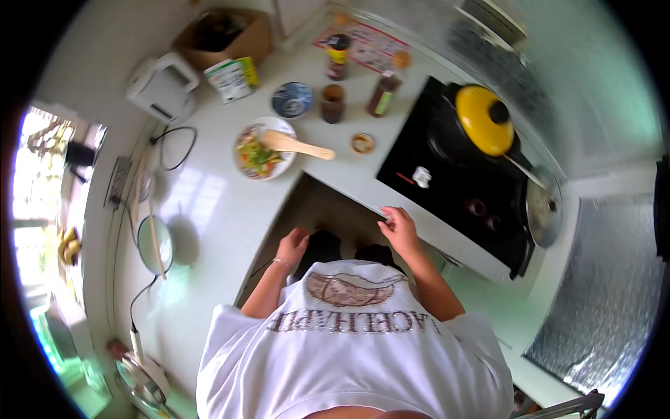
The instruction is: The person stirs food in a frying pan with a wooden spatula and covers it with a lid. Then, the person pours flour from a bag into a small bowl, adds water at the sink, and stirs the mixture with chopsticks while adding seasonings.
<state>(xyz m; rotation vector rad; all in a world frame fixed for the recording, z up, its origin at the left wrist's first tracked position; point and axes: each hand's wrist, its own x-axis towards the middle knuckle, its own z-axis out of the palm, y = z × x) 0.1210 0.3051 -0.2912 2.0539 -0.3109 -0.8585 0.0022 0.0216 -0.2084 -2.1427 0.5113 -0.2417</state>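
My right hand [399, 229] is at the counter's front edge below the stove, fingers apart and slightly bent, with nothing seen in it. Whether it touches the edge I cannot tell. My left hand [293, 246] hangs over the floor gap, loosely open, holding nothing that shows. Ahead of my hands, a white plate [244, 170] holds chopped, colourful food [255, 155]. A wooden spatula [300, 145] lies across it, handle pointing right. Nearby are a small round lid [362, 143], an open jar of dark sauce [333, 105] and a blue patterned bowl [292, 99].
Right, the black stove [436, 199] carries a dark pot with a yellow lid [481, 119] and a pan with a glass lid [543, 209]. Sauce bottles [384, 94] stand behind. Left are a white kettle [164, 91], a green bowl with chopsticks [155, 244] and loose cords [180, 146].
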